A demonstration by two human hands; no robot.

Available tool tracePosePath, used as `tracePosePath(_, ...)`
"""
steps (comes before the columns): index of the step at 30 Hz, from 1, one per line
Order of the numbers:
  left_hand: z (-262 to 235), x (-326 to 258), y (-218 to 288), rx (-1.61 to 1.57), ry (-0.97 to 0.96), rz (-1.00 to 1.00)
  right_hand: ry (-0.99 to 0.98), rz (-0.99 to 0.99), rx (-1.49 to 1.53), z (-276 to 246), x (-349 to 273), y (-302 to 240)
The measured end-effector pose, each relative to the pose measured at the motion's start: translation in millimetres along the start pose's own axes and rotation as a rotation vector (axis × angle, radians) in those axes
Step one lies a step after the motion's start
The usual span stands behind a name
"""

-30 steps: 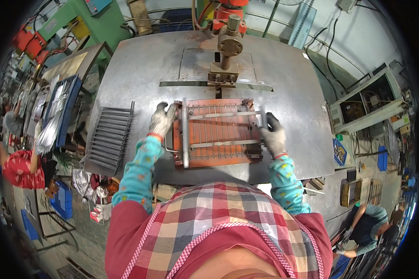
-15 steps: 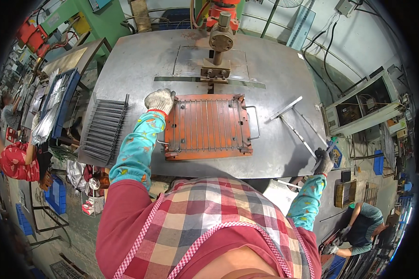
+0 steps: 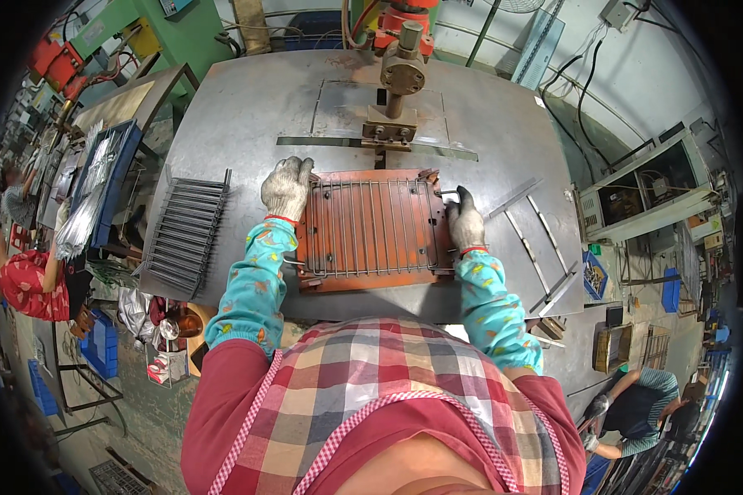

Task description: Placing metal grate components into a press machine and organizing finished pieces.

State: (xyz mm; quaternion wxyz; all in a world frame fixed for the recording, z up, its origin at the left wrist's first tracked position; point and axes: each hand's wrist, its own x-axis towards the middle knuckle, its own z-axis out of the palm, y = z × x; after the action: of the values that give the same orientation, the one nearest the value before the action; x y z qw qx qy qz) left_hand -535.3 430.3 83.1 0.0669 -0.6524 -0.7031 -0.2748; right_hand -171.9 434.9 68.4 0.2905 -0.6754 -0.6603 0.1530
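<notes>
At the frame's centre, the wire rack point(image 3: 380, 227) lies on the red plate point(image 3: 371, 284). We judge it stiff, rather light, best held at both sides; there our left hand point(image 3: 287, 187) and right hand point(image 3: 466, 224) bend, but whether they are gripping, we cannot tell.

A: Any txt you can read?
B: None legible, AFAICT. Blue panel point(image 3: 173, 7) on the green machine point(image 3: 177, 41), upper left of the frame, has faint marks (way too small to make out, tbh).
A: And that little white patch point(image 3: 541, 101) on the tabletop point(image 3: 504, 99), upper right?
B: Can't read a thing there; no clear letters or nos.
A: Anywhere else in the pic?
B: Nope, nothing readable.
</notes>
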Motion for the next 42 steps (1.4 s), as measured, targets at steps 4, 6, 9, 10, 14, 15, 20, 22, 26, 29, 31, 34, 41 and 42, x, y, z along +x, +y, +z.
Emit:
tracePosePath(4, -12, 3, 16, -0.325, 0.156, -0.191, -0.101, 0.043, 0.101, -1, 15, 14)
tracePosePath(6, -32, 19, 50, -0.416, 0.207, -0.132, -0.08, 0.055, 0.072, 3, 15, 20)
tracePosePath(9, -39, 22, 62, -0.545, 0.134, -0.143, -0.028, -0.027, 0.065, 6, 14, 24)
tracePosePath(10, -39, 16, 69, -0.937, 0.027, -0.473, -0.041, 0.0, 0.102, 2, 12, 15)
tracePosePath(14, -7, -54, 48, -1.391, -0.424, -0.74, -0.049, -0.018, 0.094, 6, 14, 16)
tracePosePath(15, -41, -67, 64, -1.648, -0.561, -0.756, -0.047, -0.015, 0.099, 5, 14, 22)
tracePosePath(20, -120, -99, 44, -1.577, -0.279, -0.954, -0.194, 0.149, 0.112, -4, 9, 11)
tracePosePath(22, -137, -109, 13, -1.695, 0.018, -0.81, -0.121, 0.027, 0.122, -1, 9, 36)
tracePosePath(26, -166, -132, -71, -1.608, 0.625, -0.758, -0.152, -0.037, 0.259, 6, 14, 58)
tracePosePath(29, -184, -151, -126, -1.593, 0.857, -1.007, -0.16, -0.044, 0.307, 2, 7, 37)
tracePosePath(31, -174, -170, -172, -1.45, 0.82, -0.986, -0.12, -0.108, 0.284, 6, 7, 42)
tracePosePath(34, -154, -180, -210, -1.477, 0.898, -1.042, -0.156, -0.055, 0.297, -1, 2, 26)
tracePosePath(41, -131, -183, -250, -0.716, 0.566, -1.232, -0.175, 0.002, 0.343, 5, 7, 42)
tracePosePath(42, -140, -190, -249, -0.397, 0.4, -1.187, -0.151, -0.002, 0.347, 5, 5, 37)
